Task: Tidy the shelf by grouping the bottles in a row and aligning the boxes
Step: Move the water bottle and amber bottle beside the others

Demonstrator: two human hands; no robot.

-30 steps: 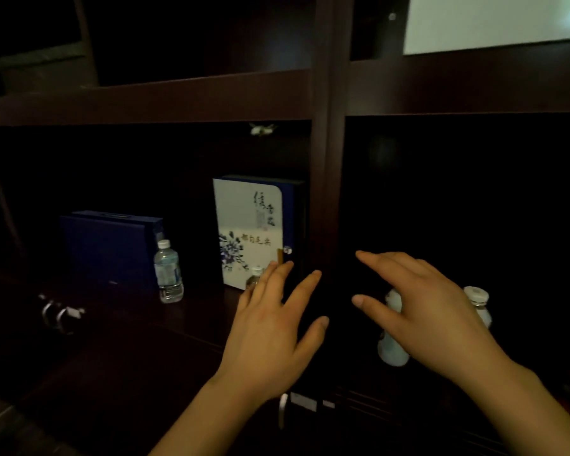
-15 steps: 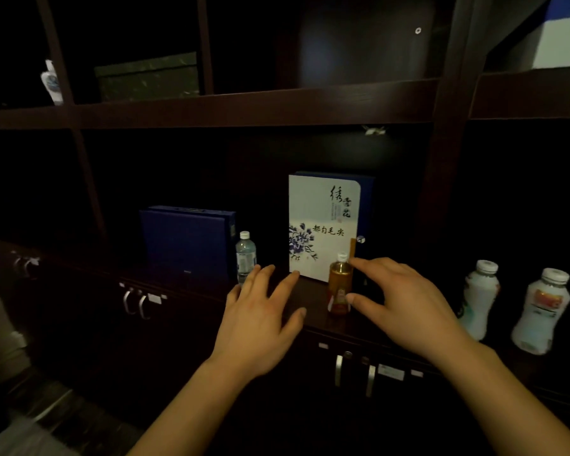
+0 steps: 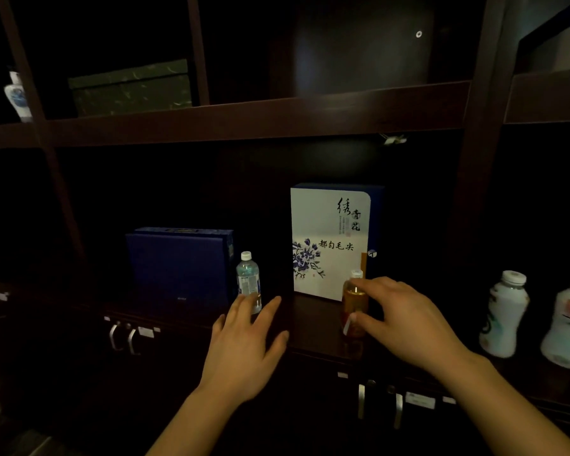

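On the dark wooden shelf point(image 3: 310, 327) an amber tea bottle point(image 3: 352, 307) stands in front of a white box with blue flowers point(image 3: 326, 238). My right hand point(image 3: 405, 320) curls around the amber bottle, finger on its shoulder and thumb on its label. My left hand point(image 3: 247, 343) hovers open with spread fingers just in front of a small clear water bottle point(image 3: 248, 281). A dark blue box point(image 3: 178, 264) stands left of that bottle. Two white drink bottles point(image 3: 504, 314) point(image 3: 566, 324) stand in the compartment to the right.
A dark post point(image 3: 474, 192) divides the two compartments. A green box point(image 3: 129, 88) and a blue-and-white porcelain vase point(image 3: 17, 95) sit on the upper shelf. Cabinet doors with metal handles point(image 3: 379, 403) point(image 3: 122, 337) run below the shelf.
The view swung left and pulled back. My right hand closed in on the amber bottle and now touches it; my left hand drifted toward the water bottle.
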